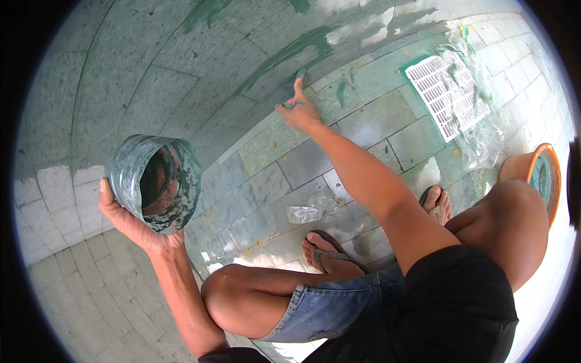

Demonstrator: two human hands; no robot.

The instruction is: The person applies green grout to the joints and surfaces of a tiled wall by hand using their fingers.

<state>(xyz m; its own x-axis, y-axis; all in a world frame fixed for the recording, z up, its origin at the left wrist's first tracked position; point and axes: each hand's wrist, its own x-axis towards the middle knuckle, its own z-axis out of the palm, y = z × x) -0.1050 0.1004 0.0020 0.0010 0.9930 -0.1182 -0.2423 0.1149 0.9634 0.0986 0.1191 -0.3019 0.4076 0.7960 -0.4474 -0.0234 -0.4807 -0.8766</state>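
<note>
Denim shorts (pixel 327 305) and a black shirt (pixel 457 302) fill the view at five o'clock, with bare knees and feet in dark flip-flops (pixel 330 251) on the grey-green tiled floor (pixel 387 115). At nine o'clock the left hand (pixel 130 224) cups a paint-smeared, cut-open plastic container (pixel 156 181) from below, grip wide around its base, mouth tipped toward the camera. Such a container looks light and thin-walled, likely to flex under a squeeze and slippery where the green coating has run over it; holding it under the base, as here, seems the safest purchase. At twelve o'clock the right hand (pixel 298 109) reaches out to the seam between floor and curved tiled wall (pixel 181 60), index finger extended and tipped green; the other fingers are curled narrowly around something small and green that cannot be identified. A white slotted drain grate (pixel 448 94) lies at two o'clock under crumpled clear plastic sheeting (pixel 484 133), and an orange plastic basin (pixel 538 178) stands at three o'clock.
</note>
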